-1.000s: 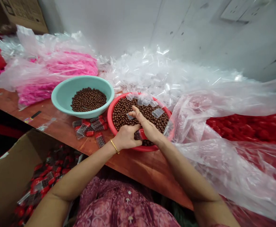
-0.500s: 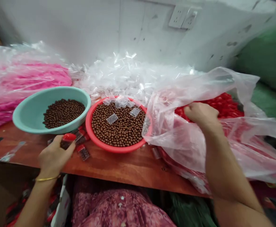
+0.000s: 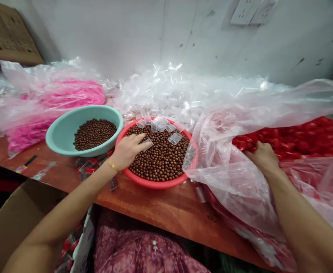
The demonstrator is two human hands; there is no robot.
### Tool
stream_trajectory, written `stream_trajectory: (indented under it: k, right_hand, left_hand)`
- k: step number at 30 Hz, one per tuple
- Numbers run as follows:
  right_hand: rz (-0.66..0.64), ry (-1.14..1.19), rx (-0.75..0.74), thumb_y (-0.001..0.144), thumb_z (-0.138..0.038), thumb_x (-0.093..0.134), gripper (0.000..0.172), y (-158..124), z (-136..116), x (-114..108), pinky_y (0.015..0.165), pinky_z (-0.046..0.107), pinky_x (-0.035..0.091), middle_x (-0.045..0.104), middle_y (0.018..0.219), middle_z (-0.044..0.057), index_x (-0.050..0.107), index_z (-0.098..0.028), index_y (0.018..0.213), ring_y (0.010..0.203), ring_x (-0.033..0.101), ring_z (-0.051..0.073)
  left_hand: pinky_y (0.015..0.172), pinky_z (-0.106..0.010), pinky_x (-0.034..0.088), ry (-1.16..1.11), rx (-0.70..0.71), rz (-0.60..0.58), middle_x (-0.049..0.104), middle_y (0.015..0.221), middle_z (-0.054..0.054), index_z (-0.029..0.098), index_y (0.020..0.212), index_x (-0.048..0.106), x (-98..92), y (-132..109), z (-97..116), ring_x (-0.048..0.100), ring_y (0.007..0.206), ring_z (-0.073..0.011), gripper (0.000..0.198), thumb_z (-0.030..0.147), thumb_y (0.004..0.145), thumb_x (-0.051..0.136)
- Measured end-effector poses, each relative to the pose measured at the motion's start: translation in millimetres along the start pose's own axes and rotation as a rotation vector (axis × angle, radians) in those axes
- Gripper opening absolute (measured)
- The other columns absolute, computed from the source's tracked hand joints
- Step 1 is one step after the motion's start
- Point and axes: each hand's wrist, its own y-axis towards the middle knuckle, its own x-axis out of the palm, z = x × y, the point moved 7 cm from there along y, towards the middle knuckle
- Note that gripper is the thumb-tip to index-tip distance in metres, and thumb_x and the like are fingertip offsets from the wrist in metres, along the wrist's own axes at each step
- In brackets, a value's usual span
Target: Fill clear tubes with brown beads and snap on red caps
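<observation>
With the red basin as reference, a bare strip of desk ran along its near side and offered low passage. The air above the basin's near and right parts was open; the left hand occupied its left part. Immediately to its left, the teal basin obstructed low sideways travel, with filled containers lying at its front-left. Behind it, a heap of clear plastic pieces barred the way, several resting along its far rim. To its right, a plastic bag overlapped the rim; the bag's mouth admitted the right hand among red caps.
</observation>
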Motion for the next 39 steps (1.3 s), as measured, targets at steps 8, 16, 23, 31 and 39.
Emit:
stream_trajectory:
  k: [8, 16, 23, 31, 39]
  right_hand:
    - [-0.011, 0.105, 0.116, 0.075, -0.028, 0.052, 0.039, -1.4, 5.4, -1.9, 0.055, 0.029, 0.037, 0.053, 0.077, 0.006, 0.053, -0.015, 0.111, 0.073, 0.055, 0.023]
    - [-0.018, 0.212, 0.122, 0.072, -0.028, 0.052, 0.047, -0.8, 5.1, -3.1, 0.057, 0.033, 0.04, 0.058, 0.087, 0.015, 0.053, -0.013, 0.117, 0.07, 0.055, 0.024]
    - [-0.031, 0.233, 0.136, 0.072, -0.024, 0.051, 0.037, -3.1, 2.2, -5.3, 0.058, 0.031, 0.038, 0.052, 0.074, 0.008, 0.055, -0.017, 0.108, 0.062, 0.048, 0.02]
    - [0.044, 0.359, 0.131, 0.069, -0.021, 0.053, 0.027, -4.4, 5.9, -5.9, 0.06, 0.031, 0.038, 0.044, 0.061, 0.001, 0.059, -0.017, 0.096, 0.054, 0.041, 0.016]
    - [0.351, 0.783, 0.284, 0.057, -0.016, 0.06, 0.025, -1.7, 22.8, -11.9, 0.059, 0.031, 0.044, 0.045, 0.06, -0.004, 0.057, -0.019, 0.082, 0.052, 0.045, 0.013]
  left_hand:
    - [0.068, -0.031, 0.033, 0.145, 0.496, -0.156, 0.064, 0.073, -0.007, 0.016, 0.098, 0.063, 30.4, 41.6, 2.3, 0.054, 0.068, -0.0159, 0.024, 0.017, 0.087, 0.042]
    - [0.058, -0.03, 0.035, 0.118, 0.205, -0.428, 0.067, 0.075, -0.013, 0.009, 0.082, 0.063, 30.9, 38.9, -4.0, 0.061, 0.065, -0.0204, 0.029, 0.026, 0.087, 0.041]
    - [0.057, -0.031, 0.037, 0.073, 0.252, -0.488, 0.067, 0.079, -0.017, 0.006, 0.08, 0.062, 49.0, 63.9, 41.6, 0.065, 0.075, -0.0236, 0.025, 0.006, 0.084, 0.038]
    - [0.067, -0.029, 0.043, -0.158, 0.111, -0.394, 0.066, 0.095, -0.014, 0.01, 0.096, 0.06, 59.6, 71.2, 39.1, 0.063, 0.087, -0.0213, 0.024, 0.014, 0.086, 0.038]
    - [0.083, -0.028, 0.045, -1.096, -0.214, -0.13, 0.066, 0.097, -0.005, 0.014, 0.097, 0.061, 42.3, 43.8, 4.0, 0.06, 0.09, -0.0157, 0.023, 0.025, 0.08, 0.05]
